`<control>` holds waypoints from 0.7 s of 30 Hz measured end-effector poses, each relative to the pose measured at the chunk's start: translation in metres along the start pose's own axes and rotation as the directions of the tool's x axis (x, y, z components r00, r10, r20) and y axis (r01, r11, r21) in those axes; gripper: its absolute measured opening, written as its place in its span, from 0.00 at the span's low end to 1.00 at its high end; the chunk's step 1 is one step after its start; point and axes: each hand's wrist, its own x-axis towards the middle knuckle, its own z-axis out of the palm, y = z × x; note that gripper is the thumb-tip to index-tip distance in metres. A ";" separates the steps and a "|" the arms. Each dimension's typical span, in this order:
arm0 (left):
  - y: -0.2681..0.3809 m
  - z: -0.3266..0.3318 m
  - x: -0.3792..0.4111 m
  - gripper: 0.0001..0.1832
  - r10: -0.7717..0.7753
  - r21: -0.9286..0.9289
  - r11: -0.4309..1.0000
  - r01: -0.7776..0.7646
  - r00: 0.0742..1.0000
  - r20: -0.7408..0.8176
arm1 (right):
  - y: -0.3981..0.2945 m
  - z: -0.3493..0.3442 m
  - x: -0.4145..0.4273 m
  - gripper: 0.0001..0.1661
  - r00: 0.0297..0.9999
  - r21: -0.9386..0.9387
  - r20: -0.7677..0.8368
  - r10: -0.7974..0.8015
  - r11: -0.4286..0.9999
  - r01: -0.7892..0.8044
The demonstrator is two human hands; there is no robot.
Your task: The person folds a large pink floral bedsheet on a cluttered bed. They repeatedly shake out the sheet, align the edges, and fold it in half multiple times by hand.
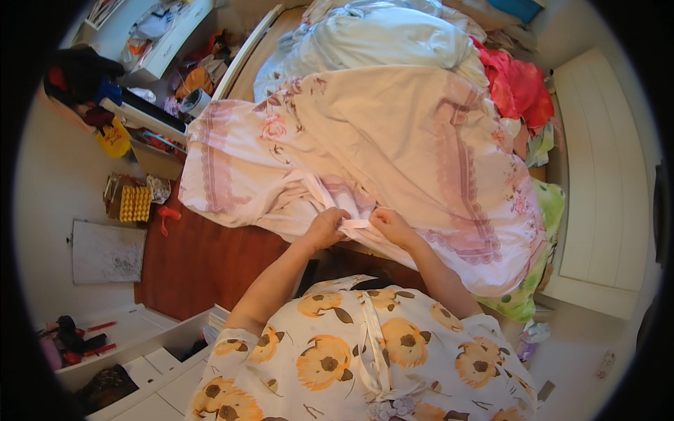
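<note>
A pale pink duvet cover [368, 126] with flower prints and mauve lace-pattern borders is spread over the bed before me. At its near edge my left hand [327, 228] grips the hem, thumb and fingers pinched together. A short way to the right, my right hand [390, 226] pinches the same hem. Between the two hands runs a short, taut strip of the edge [355, 223]. Just beyond it the fabric lies parted, showing a fold of the mauve-patterned side [342, 190]. My fingertips are partly hidden by cloth.
Light blue bedding [389, 37] is heaped at the far side, with red cloth [518, 84] to its right. Green fabric [547, 205] hangs at the right edge. A white headboard [600, 173] borders the right. Left are a wooden floor [210, 263] and an open drawer [174, 363].
</note>
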 end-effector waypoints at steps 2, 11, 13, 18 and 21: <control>-0.002 0.002 -0.004 0.22 0.002 0.075 0.997 -0.006 0.999 0.049 | -0.014 0.009 -0.004 0.10 0.998 -0.197 -0.052 -0.024 0.980 0.013; -0.014 -0.006 0.029 0.13 0.256 0.070 0.961 -0.268 0.956 0.146 | -0.040 0.039 0.001 0.12 0.879 -0.860 -0.202 -0.431 0.508 0.051; -0.021 -0.002 0.032 0.15 0.334 0.011 0.940 -0.340 0.929 0.160 | -0.045 0.042 0.003 0.10 0.891 -0.908 -0.176 -0.418 0.419 0.017; -0.019 -0.014 0.033 0.14 0.260 -0.030 0.965 -0.262 0.921 0.289 | -0.045 0.057 0.000 0.07 0.937 -0.835 -0.267 -0.225 0.539 -0.109; -0.015 -0.017 0.027 0.11 0.275 -0.070 0.961 -0.267 0.907 0.317 | -0.034 0.064 -0.005 0.06 0.941 -0.828 -0.259 -0.219 0.553 -0.099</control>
